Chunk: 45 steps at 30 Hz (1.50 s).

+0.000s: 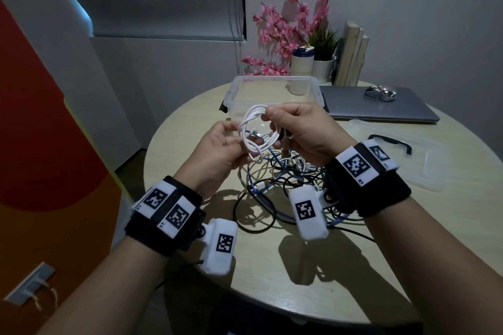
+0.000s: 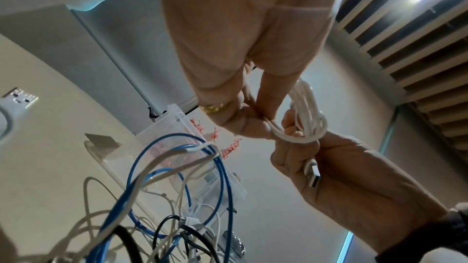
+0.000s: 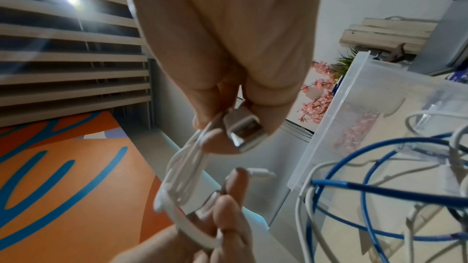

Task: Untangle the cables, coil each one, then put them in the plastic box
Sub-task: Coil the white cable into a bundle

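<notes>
One coiled white USB cable [image 1: 254, 133] pinched by left hand [image 1: 217, 149] and right hand [image 1: 302, 130] fingers; one clear plastic box [image 1: 272, 95]; one tangled pile of blue, black and white cables [image 1: 285, 185] on desk [image 1: 353, 253].

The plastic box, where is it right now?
In the head view the plastic box stands open at the table's far side, just beyond both hands, left of the closed laptop.
</notes>
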### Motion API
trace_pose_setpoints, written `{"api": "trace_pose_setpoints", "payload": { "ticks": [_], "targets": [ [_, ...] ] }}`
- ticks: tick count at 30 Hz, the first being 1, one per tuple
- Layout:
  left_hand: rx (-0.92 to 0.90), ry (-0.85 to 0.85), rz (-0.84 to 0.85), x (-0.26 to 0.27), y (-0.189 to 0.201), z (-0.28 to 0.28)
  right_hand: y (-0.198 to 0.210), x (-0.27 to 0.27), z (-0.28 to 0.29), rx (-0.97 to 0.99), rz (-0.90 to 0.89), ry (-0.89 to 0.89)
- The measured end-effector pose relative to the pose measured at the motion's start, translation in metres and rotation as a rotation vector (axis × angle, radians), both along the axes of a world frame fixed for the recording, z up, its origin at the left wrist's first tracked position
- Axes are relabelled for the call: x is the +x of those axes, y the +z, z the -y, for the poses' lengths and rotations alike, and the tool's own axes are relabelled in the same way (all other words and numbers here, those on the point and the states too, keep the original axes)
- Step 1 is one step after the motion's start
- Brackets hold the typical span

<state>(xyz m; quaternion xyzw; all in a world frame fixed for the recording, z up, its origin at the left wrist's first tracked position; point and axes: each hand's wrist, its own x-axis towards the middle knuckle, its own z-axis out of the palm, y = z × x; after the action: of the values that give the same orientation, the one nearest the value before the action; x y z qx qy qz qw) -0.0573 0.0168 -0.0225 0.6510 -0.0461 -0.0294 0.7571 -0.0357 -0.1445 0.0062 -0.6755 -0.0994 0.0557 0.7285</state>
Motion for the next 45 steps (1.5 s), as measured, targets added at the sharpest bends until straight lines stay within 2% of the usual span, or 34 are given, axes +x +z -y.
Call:
{"api": "trace_pose_setpoints", "payload": {
  "ticks": [4,8,9,14,22,25,28,31,34,41,45],
  "targets": [
    [0.113,-0.015,0.086,-0.001,-0.003,-0.004,-0.001,0.003,0.002,-0.025,0.015,-0.073],
    [0.149,-0.032,0.116,-0.001,-0.002,-0.005,-0.003,0.002,0.001,-0.030,-0.005,-0.059],
    [0.129,-0.039,0.121,-0.002,-0.001,-0.003,-0.002,0.001,0.000,-0.021,-0.012,-0.053],
    [-0.203,-0.067,0.062,-0.003,0.001,0.001,0.000,0.000,-0.001,0.054,-0.031,-0.019],
    [-0.186,-0.051,0.052,-0.001,0.002,0.006,-0.003,-0.002,-0.007,0.146,-0.051,0.055],
    [-0.239,-0.052,0.021,0.000,0.002,0.003,-0.001,-0.004,-0.004,0.186,-0.058,0.065],
    [-0.326,-0.079,-0.039,-0.002,0.008,-0.001,0.000,-0.003,-0.001,0.123,-0.034,0.050],
    [-0.221,-0.108,-0.020,-0.006,0.016,-0.004,-0.001,-0.002,0.000,0.047,-0.012,0.040],
    [-0.079,-0.045,0.028,-0.004,0.017,-0.002,-0.001,-0.003,-0.001,0.071,0.011,0.023],
    [-0.016,0.126,0.057,0.000,0.013,0.005,-0.003,-0.002,0.004,0.167,0.003,0.158],
    [0.015,0.090,0.037,0.000,0.015,0.002,-0.006,-0.002,0.000,0.091,0.047,0.170]
  ]
}}
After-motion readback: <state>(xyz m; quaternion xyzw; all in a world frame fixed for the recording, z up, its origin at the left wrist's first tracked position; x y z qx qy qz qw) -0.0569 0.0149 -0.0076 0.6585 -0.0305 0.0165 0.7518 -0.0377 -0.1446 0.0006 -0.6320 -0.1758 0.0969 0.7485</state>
